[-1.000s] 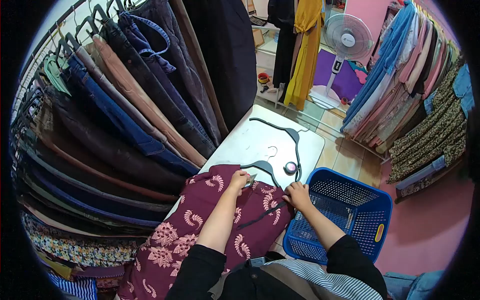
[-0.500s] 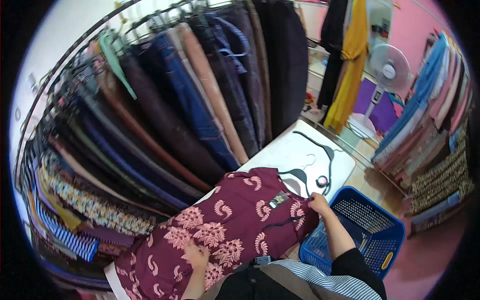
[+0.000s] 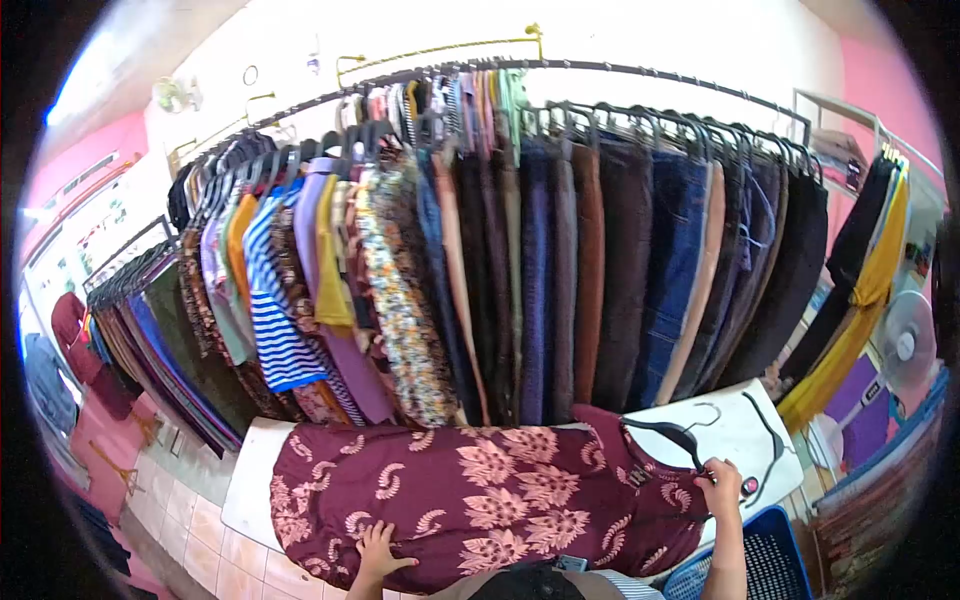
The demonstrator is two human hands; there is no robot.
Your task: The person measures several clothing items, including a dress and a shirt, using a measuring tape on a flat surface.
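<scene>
A maroon dress (image 3: 430, 500) with pale pink leaf and flower prints lies spread over a white table (image 3: 250, 470). Fingers apart, my left hand (image 3: 377, 552) rests flat on its lower part. My right hand (image 3: 720, 490) is closed at the dress's shoulder beside the neckline, where one arm of a black hanger (image 3: 668, 432) reaches my fingers. The hanger's metal hook points away from me. A second black hanger (image 3: 770, 430) lies farther right on the table. Close by my right hand sits a small round black item with a pink centre (image 3: 749, 486).
Behind the table, a long rack of hanging garments (image 3: 540, 280) spans the view. A blue plastic basket (image 3: 775, 555) stands below the table at right. Farther right are a yellow garment (image 3: 860, 300) and a standing fan (image 3: 905, 335). Another clothes rack (image 3: 170, 340) stands at left.
My view has turned left, showing the table's left end and more of the rack. My left hand has shifted from the flower print toward the hem and spread out. The right hand stays at the shoulder.
</scene>
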